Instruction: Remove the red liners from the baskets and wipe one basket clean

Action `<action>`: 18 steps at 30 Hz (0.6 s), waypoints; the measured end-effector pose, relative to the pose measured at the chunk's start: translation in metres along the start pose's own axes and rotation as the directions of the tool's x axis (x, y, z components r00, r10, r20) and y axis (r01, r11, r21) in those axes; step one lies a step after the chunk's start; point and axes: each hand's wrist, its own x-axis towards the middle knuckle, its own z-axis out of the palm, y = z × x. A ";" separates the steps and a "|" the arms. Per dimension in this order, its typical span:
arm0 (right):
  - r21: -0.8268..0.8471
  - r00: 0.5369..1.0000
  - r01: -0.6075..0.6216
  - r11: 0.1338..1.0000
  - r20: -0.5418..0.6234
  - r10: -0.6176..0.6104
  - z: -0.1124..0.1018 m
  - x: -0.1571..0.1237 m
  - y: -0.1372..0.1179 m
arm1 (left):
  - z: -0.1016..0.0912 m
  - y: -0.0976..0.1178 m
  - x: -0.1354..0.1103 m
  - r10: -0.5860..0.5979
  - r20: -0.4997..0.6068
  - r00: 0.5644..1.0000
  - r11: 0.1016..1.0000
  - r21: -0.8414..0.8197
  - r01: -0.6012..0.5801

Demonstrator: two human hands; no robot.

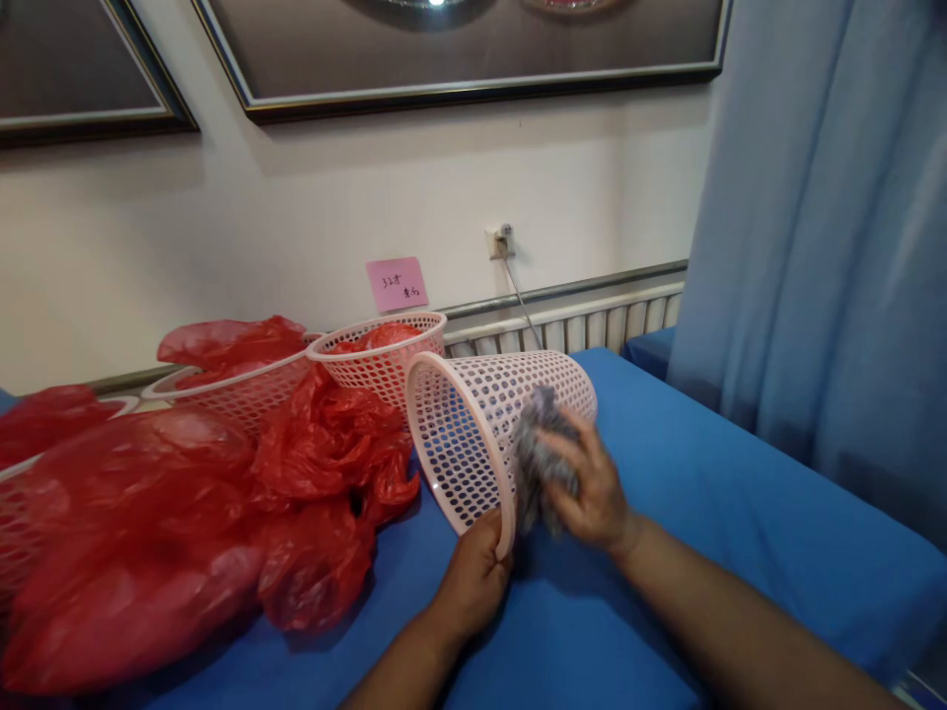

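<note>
The right hand [588, 483] is curling its fingers around a fuzzy grey rag [537, 449], pressing it against a pink plastic basket [499, 404]; the left hand [477, 572] is closing round its smooth rim [507, 508]. The tapered, hole-punched basket is lying on its side over a blue sheet [702, 513]. Glossy, crumpled red bags [332, 444] are heaping up leftward, and a pleated curtain [836, 247] is hanging at far right.

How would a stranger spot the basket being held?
Find the blue sheet, then the red bags on its left. Right of them is a pink mesh basket, gripped by the left hand, the right hand holding a grey cloth against it. Unlike the upward-facing basket behind, it's tipped sideways.
</note>
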 end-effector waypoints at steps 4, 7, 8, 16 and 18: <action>0.052 0.976 0.207 0.977 0.052 -0.209 0.001 -0.005 -0.026 | -0.001 0.005 0.002 0.016 0.052 0.999 0.999 -0.035 -0.015; -0.059 0.977 -0.188 0.980 -0.111 0.181 0.000 0.005 0.023 | -0.003 0.011 0.006 0.026 0.030 0.999 1.000 -0.006 -0.026; -0.066 0.914 -0.372 0.926 -0.198 0.354 -0.001 0.009 0.044 | -0.003 0.012 0.007 0.030 0.033 0.999 1.000 0.009 -0.030; -0.030 0.954 -0.280 0.960 -0.124 0.274 -0.009 0.011 0.027 | -0.005 0.005 0.014 0.022 0.081 0.996 0.997 0.076 -0.029; 0.034 1.000 0.008 0.999 0.014 -0.008 -0.007 0.005 -0.009 | -0.005 0.003 0.013 0.004 0.024 1.000 0.997 0.074 -0.006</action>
